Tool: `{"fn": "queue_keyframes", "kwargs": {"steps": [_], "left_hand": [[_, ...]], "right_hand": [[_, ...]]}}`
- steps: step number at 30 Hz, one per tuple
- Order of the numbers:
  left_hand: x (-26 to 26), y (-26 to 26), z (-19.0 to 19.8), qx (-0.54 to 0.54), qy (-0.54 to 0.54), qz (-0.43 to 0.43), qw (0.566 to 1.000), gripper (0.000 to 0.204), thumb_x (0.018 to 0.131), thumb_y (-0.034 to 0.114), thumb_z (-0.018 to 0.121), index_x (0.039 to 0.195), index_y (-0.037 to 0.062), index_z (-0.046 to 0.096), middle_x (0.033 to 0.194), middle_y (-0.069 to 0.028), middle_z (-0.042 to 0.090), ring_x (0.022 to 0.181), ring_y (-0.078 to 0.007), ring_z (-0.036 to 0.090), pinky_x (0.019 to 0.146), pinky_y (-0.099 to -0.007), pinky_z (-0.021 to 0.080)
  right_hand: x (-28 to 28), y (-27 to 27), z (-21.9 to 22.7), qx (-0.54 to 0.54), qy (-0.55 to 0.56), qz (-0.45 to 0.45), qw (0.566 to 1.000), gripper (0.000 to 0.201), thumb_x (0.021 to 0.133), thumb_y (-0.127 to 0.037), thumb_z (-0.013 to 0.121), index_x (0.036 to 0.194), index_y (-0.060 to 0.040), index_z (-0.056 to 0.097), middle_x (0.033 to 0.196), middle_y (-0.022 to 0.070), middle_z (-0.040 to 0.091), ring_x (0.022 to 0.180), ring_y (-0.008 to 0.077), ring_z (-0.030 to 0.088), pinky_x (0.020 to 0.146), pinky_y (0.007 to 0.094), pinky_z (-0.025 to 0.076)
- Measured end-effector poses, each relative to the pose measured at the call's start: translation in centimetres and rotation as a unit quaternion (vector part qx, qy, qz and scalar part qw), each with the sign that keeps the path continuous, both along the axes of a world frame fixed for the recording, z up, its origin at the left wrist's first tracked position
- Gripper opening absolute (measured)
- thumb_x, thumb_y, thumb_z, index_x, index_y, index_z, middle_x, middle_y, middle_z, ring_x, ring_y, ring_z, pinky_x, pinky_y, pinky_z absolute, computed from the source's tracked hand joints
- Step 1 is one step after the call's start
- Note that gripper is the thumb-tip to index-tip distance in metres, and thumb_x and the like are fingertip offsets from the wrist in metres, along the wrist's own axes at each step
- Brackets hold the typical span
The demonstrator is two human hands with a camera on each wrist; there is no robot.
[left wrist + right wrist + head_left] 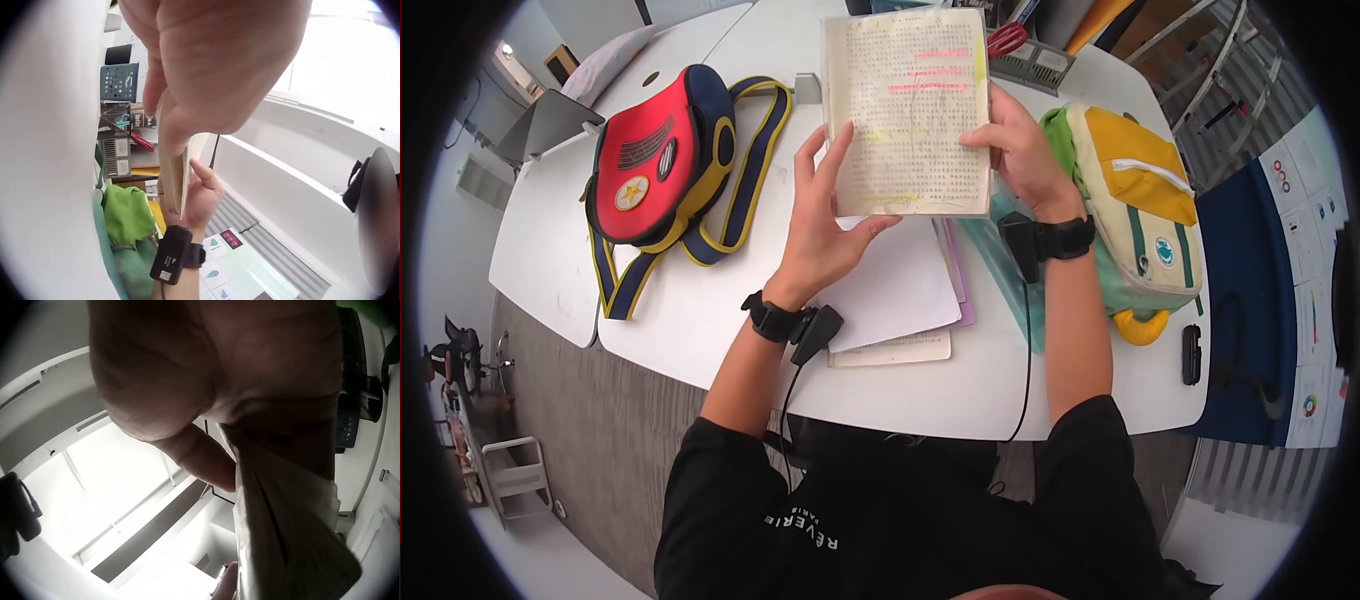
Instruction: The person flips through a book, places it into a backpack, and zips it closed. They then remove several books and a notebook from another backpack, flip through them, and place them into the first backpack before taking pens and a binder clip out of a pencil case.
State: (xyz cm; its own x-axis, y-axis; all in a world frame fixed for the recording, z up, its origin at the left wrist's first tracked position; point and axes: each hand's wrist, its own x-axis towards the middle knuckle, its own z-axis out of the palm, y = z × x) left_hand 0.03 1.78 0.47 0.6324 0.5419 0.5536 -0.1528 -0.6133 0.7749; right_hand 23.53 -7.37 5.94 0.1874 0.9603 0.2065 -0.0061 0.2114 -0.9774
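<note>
The cream-paged book with printed text and pink and yellow highlighting (908, 115) is held above the white worktop (680, 335), highlighted page facing the head camera. The left hand (825, 230) grips the left side and lower left corner; its thumb lies along the lower edge, with the fingers clamped on the book. The right hand (1022, 150) grips the right edge, thumb on the page, fingers behind, also clamped. Below the book, a white sheet (890, 285) lies over a purple sheet (969, 312) and a printed page (900, 353). A red and navy bag with yellow trim (640, 160) rests at left; a cream, green and yellow backpack (1125, 250) rests at right.
</note>
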Motion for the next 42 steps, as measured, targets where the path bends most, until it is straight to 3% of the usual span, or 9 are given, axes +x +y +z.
{"fn": "queue_keyframes", "kwargs": {"steps": [7, 9, 11, 15, 19, 24, 31, 36, 42], "left_hand": [[-1.3, 0.3, 0.8, 0.066, 0.059, 0.049, 0.995, 0.1, 0.067, 0.001, 0.088, 0.153, 0.0117, 0.037, 0.154, -0.0172, 0.023, 0.141, -0.0299, 0.038, 0.114, -0.0439, 0.044], [-1.8, 1.2, 0.8, 0.051, 0.094, 0.006, 0.994, 0.097, 0.065, 0.001, 0.089, 0.15, 0.0114, 0.043, 0.154, -0.0173, 0.026, 0.139, -0.0297, 0.042, 0.113, -0.0433, 0.044], [-2.4, 2.1, 0.7, 0.066, 0.098, 0.012, 0.993, 0.089, 0.064, 0.009, 0.091, 0.144, 0.0133, 0.052, 0.148, -0.0222, 0.04, 0.129, -0.0369, 0.052, 0.102, -0.044, 0.05], [-3.0, 2.1, 0.9, 0.053, 0.202, -0.035, 0.977, 0.089, 0.064, 0.012, 0.092, 0.143, 0.0094, 0.052, 0.145, -0.0159, 0.045, 0.123, -0.0286, 0.055, 0.099, -0.0397, 0.051], [-3.6, 3.3, 0.3, -0.045, 0.18, -0.119, 0.975, 0.079, 0.068, 0.022, 0.09, 0.138, 0.0073, 0.057, 0.131, -0.0144, 0.058, 0.102, -0.0218, 0.062, 0.083, -0.033, 0.055], [-2.7, 3.1, -0.7, 0.016, 0.232, 0.046, 0.972, 0.026, 0.088, 0.021, 0.076, 0.105, 0.0022, 0.074, 0.073, -0.0035, 0.062, 0.077, -0.0125, 0.055, 0.061, -0.0263, 0.041], [-2.4, 2.9, -0.9, 0.084, 0.141, 0.027, 0.986, 0.021, 0.092, 0.018, 0.072, 0.105, 0.0015, 0.074, 0.084, -0.0082, 0.071, 0.071, -0.013, 0.06, 0.071, -0.0251, 0.047], [-2.4, 1.8, -0.6, -0.18, 0.156, -0.041, 0.97, 0.024, 0.099, 0.017, 0.064, 0.107, -0.0044, 0.072, 0.091, -0.0078, 0.073, 0.089, -0.0137, 0.068, 0.085, -0.0261, 0.052], [-2.1, 2.1, -0.9, -0.173, 0.163, -0.046, 0.97, 0.029, 0.101, 0.023, 0.061, 0.111, -0.0031, 0.07, 0.089, -0.0076, 0.072, 0.085, -0.0123, 0.066, 0.079, -0.0264, 0.052]], "right_hand": [[-0.8, -0.3, -1.0, -0.036, -0.012, -0.004, 0.999, 0.059, 0.09, -0.013, 0.06, 0.144, 0.0005, 0.043, 0.131, 0.01, 0.06, 0.114, 0.0177, 0.062, 0.095, 0.0313, 0.052], [-0.7, -0.5, -1.3, -0.094, -0.089, -0.005, 0.992, 0.052, 0.092, -0.021, 0.062, 0.138, 0.0001, 0.048, 0.12, 0.0098, 0.065, 0.097, 0.0157, 0.068, 0.071, 0.0294, 0.059], [-0.4, -0.6, -0.7, -0.158, -0.119, -0.001, 0.98, 0.049, 0.092, -0.023, 0.061, 0.133, 0.0017, 0.051, 0.117, 0.0129, 0.067, 0.09, 0.0181, 0.069, 0.066, 0.0316, 0.059], [0.3, -0.7, -1.6, -0.25, -0.171, 0.043, 0.952, 0.046, 0.092, -0.026, 0.06, 0.126, 0.0045, 0.057, 0.106, 0.0184, 0.07, 0.067, 0.0235, 0.07, 0.05, 0.0355, 0.058], [0.4, -0.9, -1.6, -0.292, -0.25, 0.048, 0.922, 0.044, 0.093, -0.033, 0.063, 0.113, 0.0054, 0.062, 0.088, 0.0127, 0.07, 0.061, 0.0178, 0.069, 0.048, 0.0291, 0.056], [-0.1, -0.5, -2.0, -0.344, -0.427, -0.017, 0.836, 0.037, 0.091, -0.03, 0.064, 0.095, 0.0067, 0.064, 0.066, 0.0125, 0.066, 0.045, 0.0201, 0.063, 0.043, 0.0304, 0.053], [0.4, -0.2, -3.1, -0.295, -0.43, -0.036, 0.852, 0.032, 0.09, -0.025, 0.062, 0.077, 0.0047, 0.061, 0.062, 0.0133, 0.063, 0.042, 0.0214, 0.061, 0.042, 0.0326, 0.051], [0.4, -0.2, -4.0, -0.215, -0.494, -0.062, 0.84, 0.031, 0.091, -0.022, 0.061, 0.074, 0.0047, 0.06, 0.06, 0.0166, 0.059, 0.049, 0.0266, 0.06, 0.051, 0.0366, 0.049], [-1.6, -0.2, -1.7, -0.076, -0.504, -0.126, 0.851, 0.028, 0.089, -0.022, 0.06, 0.075, 0.0024, 0.064, 0.069, 0.0211, 0.064, 0.066, 0.0406, 0.063, 0.064, 0.0448, 0.051]]}}
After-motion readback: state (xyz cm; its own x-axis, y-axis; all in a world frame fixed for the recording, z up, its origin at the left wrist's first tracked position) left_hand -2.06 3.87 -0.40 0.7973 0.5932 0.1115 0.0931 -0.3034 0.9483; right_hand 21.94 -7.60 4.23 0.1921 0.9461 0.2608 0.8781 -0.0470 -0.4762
